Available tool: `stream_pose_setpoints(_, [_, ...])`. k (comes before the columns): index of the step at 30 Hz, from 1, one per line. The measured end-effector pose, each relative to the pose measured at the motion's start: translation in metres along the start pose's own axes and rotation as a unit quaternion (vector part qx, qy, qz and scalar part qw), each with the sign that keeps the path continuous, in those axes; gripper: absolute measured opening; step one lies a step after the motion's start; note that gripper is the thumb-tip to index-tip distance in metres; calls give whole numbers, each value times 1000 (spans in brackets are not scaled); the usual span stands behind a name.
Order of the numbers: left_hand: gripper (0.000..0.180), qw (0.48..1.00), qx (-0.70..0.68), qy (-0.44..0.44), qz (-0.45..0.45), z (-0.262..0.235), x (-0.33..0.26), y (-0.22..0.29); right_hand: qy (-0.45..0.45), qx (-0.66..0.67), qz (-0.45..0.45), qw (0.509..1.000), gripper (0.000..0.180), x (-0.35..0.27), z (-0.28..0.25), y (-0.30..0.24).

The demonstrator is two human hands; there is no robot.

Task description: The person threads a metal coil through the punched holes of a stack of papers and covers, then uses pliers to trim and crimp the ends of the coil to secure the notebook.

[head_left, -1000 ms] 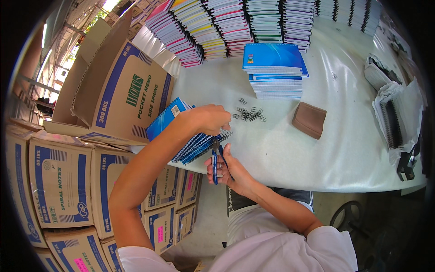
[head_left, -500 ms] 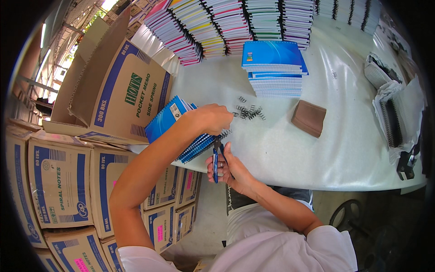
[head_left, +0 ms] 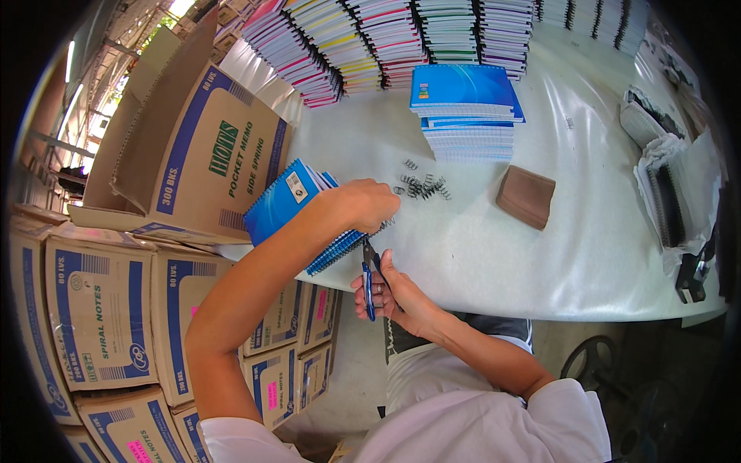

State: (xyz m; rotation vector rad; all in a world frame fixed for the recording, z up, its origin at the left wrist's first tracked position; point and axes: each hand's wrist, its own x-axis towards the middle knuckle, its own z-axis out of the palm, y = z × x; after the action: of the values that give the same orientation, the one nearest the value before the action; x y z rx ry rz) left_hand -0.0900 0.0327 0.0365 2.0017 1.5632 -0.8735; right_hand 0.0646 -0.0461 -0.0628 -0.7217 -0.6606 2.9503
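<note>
My left hand (head_left: 372, 207) is closed like a fist over the right end of a pile of blue spiral notebooks (head_left: 275, 202). Its fingertips are hidden, and what they pinch cannot be made out. Below the knuckles pokes a loose end of dark spiral wire (head_left: 387, 223). My right hand (head_left: 401, 297) grips cutting pliers (head_left: 368, 292) with blue and black handles, held apart. Their jaws point up at the coiled edge of the pile, just under my left hand. Several short wire coil pieces (head_left: 423, 187) lie on the table to the right of it.
Behind the coil pieces stands a stack of blue notebooks (head_left: 463, 89), with rows of coloured notebooks (head_left: 394, 46) farther back. A brown block (head_left: 526, 197) lies right of the coils. An open carton (head_left: 208, 154) stands left, above stacked boxes (head_left: 100, 309). Wrapped coils (head_left: 668, 201) lie far right.
The pliers have dropped slightly, toward me, and their handles look a little wider apart. My left hand stays over the end of the notebook pile.
</note>
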Motion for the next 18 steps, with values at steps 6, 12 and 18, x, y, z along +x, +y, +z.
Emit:
stream_pose_setpoints(6, [42,1000,6,-3,-5,6,3,-1,7,14,-16,1000,80,5,-2,1])
stream_pose_setpoints(12, [34,999,30,-18,-1,6,6,-2,5,34,-11,999,74,12,-4,-1])
stream_pose_setpoints(18, [22,999,43,24,-1,11,9,-3,17,26,8,999,77,16,-5,-7])
